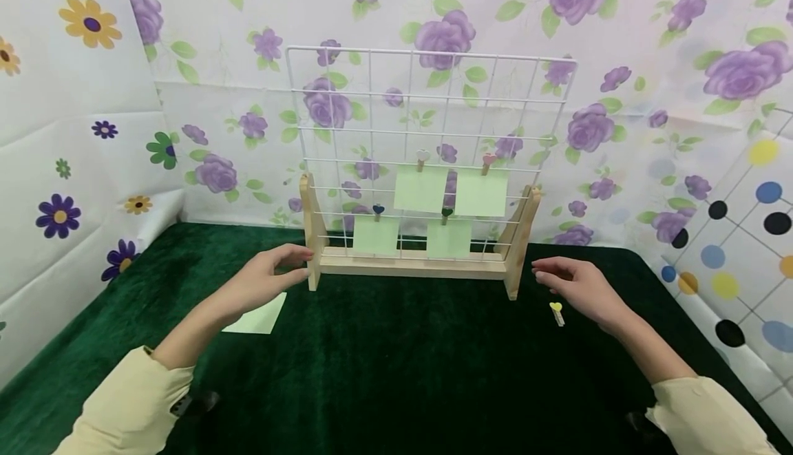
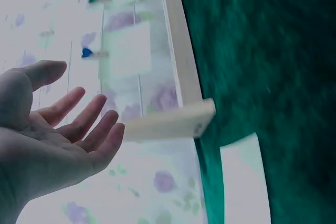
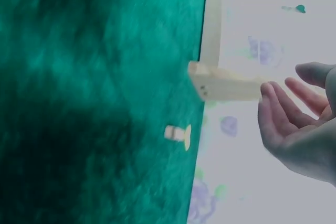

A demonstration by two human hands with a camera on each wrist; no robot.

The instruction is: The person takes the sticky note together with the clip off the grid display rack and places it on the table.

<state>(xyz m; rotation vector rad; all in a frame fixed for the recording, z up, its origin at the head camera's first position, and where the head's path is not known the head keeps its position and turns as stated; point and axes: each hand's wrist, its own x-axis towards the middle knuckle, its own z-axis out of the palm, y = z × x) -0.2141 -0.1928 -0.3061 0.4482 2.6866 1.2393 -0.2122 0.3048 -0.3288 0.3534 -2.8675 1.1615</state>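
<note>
A white wire grid [image 1: 434, 107] stands in a wooden stand [image 1: 411, 262] at the back of the green cloth. Several pale green notes [image 1: 420, 188] hang on it from small heart-topped pegs. My left hand [image 1: 272, 277] hovers by the stand's left foot [image 2: 173, 123], fingers relaxed and holding nothing. My right hand [image 1: 573, 283] hovers just right of the stand's right foot [image 3: 223, 85], also empty with fingers loosely extended. A wooden peg with a yellow heart [image 1: 557, 312] lies on the cloth under my right hand. A loose pale green note [image 1: 257, 317] lies beneath my left wrist.
Green velvet cloth [image 1: 396, 372] covers the table. Floral sheets [image 1: 204, 111] wall in the back and left side; a dotted sheet [image 1: 743, 248] rises at the right.
</note>
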